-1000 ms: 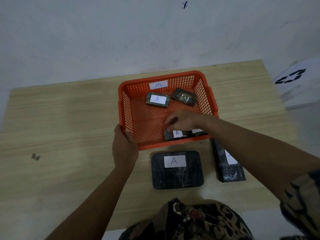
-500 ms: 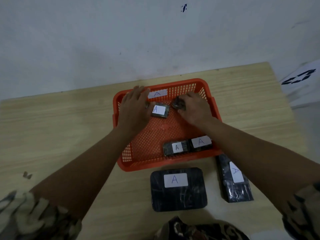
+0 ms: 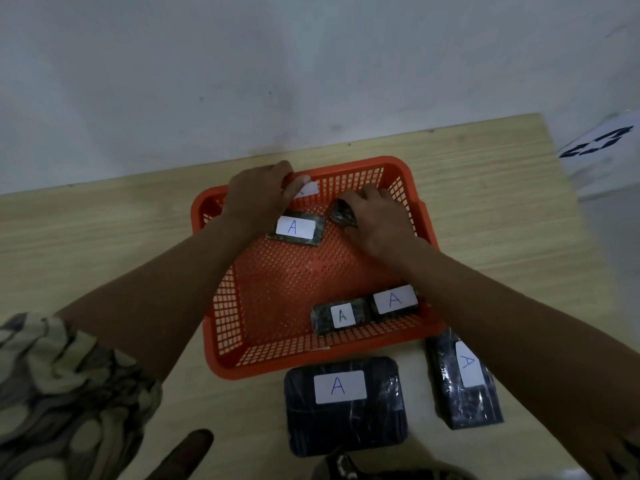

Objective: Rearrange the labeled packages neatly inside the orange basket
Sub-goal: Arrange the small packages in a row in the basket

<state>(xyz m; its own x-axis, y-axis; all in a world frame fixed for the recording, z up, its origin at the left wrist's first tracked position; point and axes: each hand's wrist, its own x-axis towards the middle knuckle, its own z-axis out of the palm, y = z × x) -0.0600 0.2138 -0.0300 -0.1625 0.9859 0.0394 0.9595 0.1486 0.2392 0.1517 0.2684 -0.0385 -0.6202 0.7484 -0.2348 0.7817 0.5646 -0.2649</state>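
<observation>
Both hands have moved to the orange basket's [image 3: 427, 327] far side: the right hand [image 3: 377, 216] now closes on a small dark package [image 3: 341, 214], the left hand [image 3: 258, 195] pinches the far-wall label [image 3: 306, 189]; tidying there begins.

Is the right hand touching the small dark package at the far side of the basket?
Touching. The head view shows the right hand gripping the small dark package.

Orange mesh basket [image 3: 225, 317], black packages [image 3: 346, 420] with white labels [image 3: 340, 386], camouflage-patterned sleeve [image 3: 65, 386], pale woodgrain table [image 3: 104, 230].
</observation>
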